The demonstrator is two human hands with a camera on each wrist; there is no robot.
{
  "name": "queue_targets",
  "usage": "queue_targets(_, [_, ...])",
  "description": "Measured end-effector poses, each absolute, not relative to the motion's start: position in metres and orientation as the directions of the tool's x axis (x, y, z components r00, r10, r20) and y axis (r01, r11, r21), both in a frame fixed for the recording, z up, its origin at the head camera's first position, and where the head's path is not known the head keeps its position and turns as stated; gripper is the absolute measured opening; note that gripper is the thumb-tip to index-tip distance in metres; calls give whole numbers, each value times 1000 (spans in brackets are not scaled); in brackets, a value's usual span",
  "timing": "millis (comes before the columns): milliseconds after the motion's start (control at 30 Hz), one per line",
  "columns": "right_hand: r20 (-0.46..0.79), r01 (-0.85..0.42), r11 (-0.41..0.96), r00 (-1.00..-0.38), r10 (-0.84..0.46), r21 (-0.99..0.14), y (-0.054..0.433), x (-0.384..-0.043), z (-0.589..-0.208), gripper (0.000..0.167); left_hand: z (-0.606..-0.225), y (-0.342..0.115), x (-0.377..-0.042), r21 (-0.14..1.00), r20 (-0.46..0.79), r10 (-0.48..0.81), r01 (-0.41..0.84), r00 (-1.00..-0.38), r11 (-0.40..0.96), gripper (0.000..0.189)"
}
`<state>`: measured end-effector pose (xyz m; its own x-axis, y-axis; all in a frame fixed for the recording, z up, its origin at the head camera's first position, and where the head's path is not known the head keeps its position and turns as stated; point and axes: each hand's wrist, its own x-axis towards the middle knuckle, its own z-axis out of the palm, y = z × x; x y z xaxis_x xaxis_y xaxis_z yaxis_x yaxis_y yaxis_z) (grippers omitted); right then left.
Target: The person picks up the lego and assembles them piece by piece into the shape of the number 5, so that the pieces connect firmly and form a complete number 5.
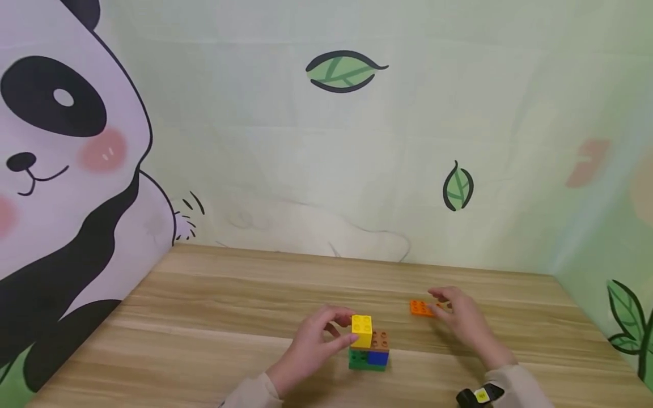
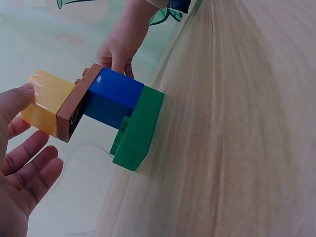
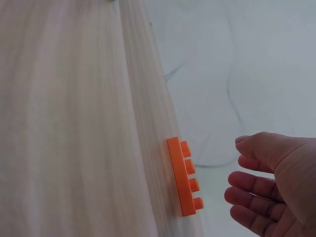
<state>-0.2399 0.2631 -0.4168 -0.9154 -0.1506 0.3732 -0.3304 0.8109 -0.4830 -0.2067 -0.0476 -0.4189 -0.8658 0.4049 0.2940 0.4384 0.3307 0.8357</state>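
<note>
My left hand (image 1: 312,345) pinches a yellow toy brick (image 1: 361,334) between thumb and fingers, at the top of a small stack. Beneath the yellow brick is a thin brown brick (image 1: 381,341), overhanging a blue brick (image 2: 113,96). A flat green brick (image 2: 139,131) forms the base on the table, with some studs bare beside the blue one. Farther back and to the right lies a flat orange brick (image 1: 419,307), studs up. Over its right end hovers my right hand (image 1: 461,318), fingers parted and holding nothing; in the right wrist view they are apart from the orange brick.
The wood-grained table (image 1: 214,317) ends at a pale cloth backdrop (image 1: 245,141) with printed leaves. A large printed panda (image 1: 61,187) covers the left side. A black strap device (image 1: 480,395) sits at my right wrist.
</note>
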Motion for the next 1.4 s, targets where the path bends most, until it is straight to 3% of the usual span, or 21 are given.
queue_targets(233, [360, -354, 829, -911, -201, -433, 269, -248, -418, 31, -419, -48, -205, 841, 277, 404, 423, -872, 336, 34])
queue_targets(567, [228, -358, 841, -931, -286, -406, 275, -259, -422, 38, -416, -48, -206, 839, 286, 410, 433, -866, 329, 35])
queue_targets(1133, [190, -382, 876, -922, -339, -293, 277, -262, -426, 31, -416, -49, -204, 834, 298, 419, 447, -858, 323, 34])
queue_targets(1400, [178, -353, 868, -934, -309, -348, 277, -261, -420, 31, -415, -49, -204, 843, 276, 418, 427, -866, 328, 34])
